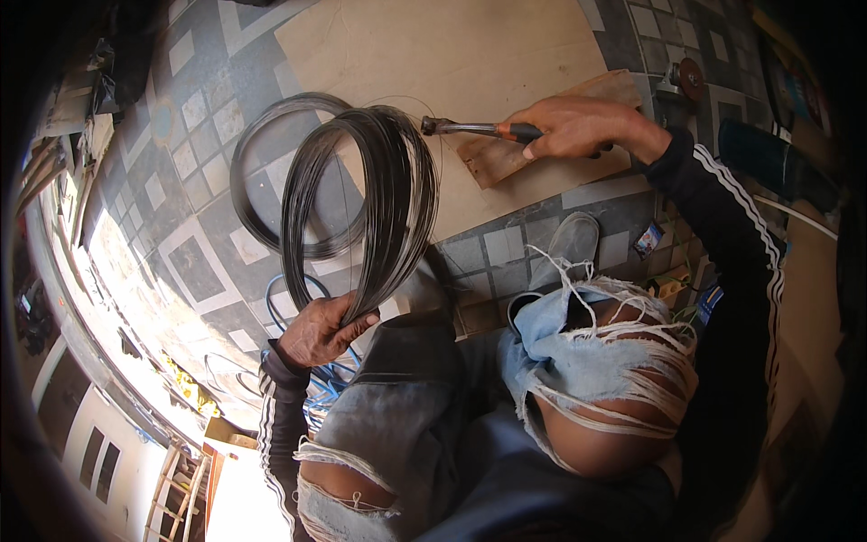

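Note:
My left hand (318, 332) is closed around the lower end of a large coil of thin dark wire (390, 194), held upright and slightly tilted. A few loose strands stray from its right side. Behind it, a second wire coil (244, 172) lies on the tiled floor. My right hand (571, 126) grips the black and orange handle of a hammer (465, 128). The hammer's small metal head points left toward the held coil, with a gap between them. Under that hand, a worn wooden board (488, 163) rests on a brown flat sheet (424, 54).
An angle grinder (686, 79) with a reddish disc sits at the far right. Blue cable (330, 388) lies in loops beside my left knee. A small packet (648, 239) and a yellowish block (668, 285) are near my right knee. Wooden scraps (59, 167) line the left side.

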`<state>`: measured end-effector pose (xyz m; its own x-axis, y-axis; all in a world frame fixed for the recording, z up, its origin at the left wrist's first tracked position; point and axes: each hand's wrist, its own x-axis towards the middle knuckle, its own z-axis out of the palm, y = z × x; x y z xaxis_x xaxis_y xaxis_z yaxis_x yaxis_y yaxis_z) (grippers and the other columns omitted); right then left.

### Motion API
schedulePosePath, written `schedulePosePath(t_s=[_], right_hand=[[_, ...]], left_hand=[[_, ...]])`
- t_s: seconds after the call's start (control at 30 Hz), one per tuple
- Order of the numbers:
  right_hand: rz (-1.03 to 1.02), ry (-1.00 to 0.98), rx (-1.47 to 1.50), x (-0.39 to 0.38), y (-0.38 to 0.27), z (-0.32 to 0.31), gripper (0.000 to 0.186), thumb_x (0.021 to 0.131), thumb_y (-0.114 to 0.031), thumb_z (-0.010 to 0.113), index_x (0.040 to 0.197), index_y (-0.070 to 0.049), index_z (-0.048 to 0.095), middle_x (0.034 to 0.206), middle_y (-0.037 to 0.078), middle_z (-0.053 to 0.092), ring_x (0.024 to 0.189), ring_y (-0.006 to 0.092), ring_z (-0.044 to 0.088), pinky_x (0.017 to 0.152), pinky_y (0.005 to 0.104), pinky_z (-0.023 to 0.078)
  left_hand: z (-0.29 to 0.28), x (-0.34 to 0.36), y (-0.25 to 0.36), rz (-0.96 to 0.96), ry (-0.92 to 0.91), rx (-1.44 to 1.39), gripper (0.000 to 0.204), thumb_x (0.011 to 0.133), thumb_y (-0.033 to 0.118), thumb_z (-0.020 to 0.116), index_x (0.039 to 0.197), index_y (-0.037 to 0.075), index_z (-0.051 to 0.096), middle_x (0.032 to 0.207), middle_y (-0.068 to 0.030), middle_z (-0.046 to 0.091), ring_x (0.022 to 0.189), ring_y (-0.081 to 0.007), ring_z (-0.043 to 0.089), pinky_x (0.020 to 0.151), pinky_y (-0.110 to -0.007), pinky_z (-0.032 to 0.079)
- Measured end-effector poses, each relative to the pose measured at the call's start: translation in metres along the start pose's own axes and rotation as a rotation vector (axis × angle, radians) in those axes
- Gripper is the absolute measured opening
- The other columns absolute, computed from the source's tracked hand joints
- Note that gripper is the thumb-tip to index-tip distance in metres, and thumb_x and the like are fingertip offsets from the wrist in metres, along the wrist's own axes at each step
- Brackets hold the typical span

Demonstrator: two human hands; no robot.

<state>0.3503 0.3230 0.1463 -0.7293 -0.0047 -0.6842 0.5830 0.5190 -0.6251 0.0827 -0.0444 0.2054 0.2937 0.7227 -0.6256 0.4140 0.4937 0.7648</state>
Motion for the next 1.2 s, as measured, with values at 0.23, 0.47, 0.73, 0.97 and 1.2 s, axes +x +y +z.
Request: schedulePosePath(t_s=[0.23, 0.47, 0.73, 0.97, 1.2], right_hand=[[0.115, -0.035, 0.029, 0.003, 0.002, 0.01, 0.05, 0.095, -0.027, 0.066, 0.138, -0.003, 0.059, 0.109, 0.019, 0.069, 0.101, 0.0341, 0.066, 0.092, 0.0419, 0.048], [0.323, 0.018, 0.266, 0.0, -0.005, 0.035, 0.051, 0.098, -0.031, 0.066, 0.14, -0.004, 0.059, 0.097, 0.02, 0.07, 0.085, 0.0315, 0.069, 0.08, 0.045, 0.052], [0.154, 0.282, 0.064, 0.011, -0.007, 0.073, 0.048, 0.094, -0.035, 0.072, 0.13, -0.004, 0.067, 0.077, 0.018, 0.067, 0.075, 0.0308, 0.068, 0.073, 0.0442, 0.051], [0.395, 0.013, 0.365, 0.003, -0.02, 0.069, 0.038, 0.095, -0.03, 0.065, 0.128, -0.011, 0.068, 0.105, 0.022, 0.073, 0.103, 0.0387, 0.07, 0.091, 0.0486, 0.053], [0.282, 0.369, 0.122, 0.007, 0.003, 0.064, 0.042, 0.096, -0.036, 0.066, 0.13, -0.01, 0.067, 0.089, 0.016, 0.069, 0.086, 0.0326, 0.068, 0.08, 0.0453, 0.051]], left_hand=[[0.001, -0.001, -0.001, -0.024, -0.002, -0.007, 0.035, 0.105, 0.036, 0.061, 0.117, 0.003, 0.061, 0.09, -0.019, 0.071, 0.082, -0.0417, 0.07, 0.071, -0.045, 0.053], [0.0, 0.0, -0.001, -0.011, 0.008, 0.011, 0.035, 0.105, 0.036, 0.061, 0.116, 0.003, 0.061, 0.09, -0.0196, 0.071, 0.083, -0.0424, 0.07, 0.071, -0.045, 0.053], [0.0, 0.0, 0.0, -0.034, 0.015, -0.006, 0.036, 0.105, 0.037, 0.062, 0.114, 0.002, 0.063, 0.087, -0.0195, 0.07, 0.081, -0.0414, 0.07, 0.071, -0.045, 0.053], [0.001, -0.004, -0.005, -0.012, 0.086, -0.024, 0.038, 0.105, 0.039, 0.061, 0.11, 0.002, 0.064, 0.076, -0.0154, 0.065, 0.069, -0.034, 0.066, 0.067, -0.043, 0.051], [-0.004, -0.008, -0.001, -0.01, 0.15, -0.033, 0.037, 0.105, 0.038, 0.062, 0.105, 0.001, 0.063, 0.071, -0.0118, 0.061, 0.063, -0.0297, 0.061, 0.064, -0.04, 0.049]])
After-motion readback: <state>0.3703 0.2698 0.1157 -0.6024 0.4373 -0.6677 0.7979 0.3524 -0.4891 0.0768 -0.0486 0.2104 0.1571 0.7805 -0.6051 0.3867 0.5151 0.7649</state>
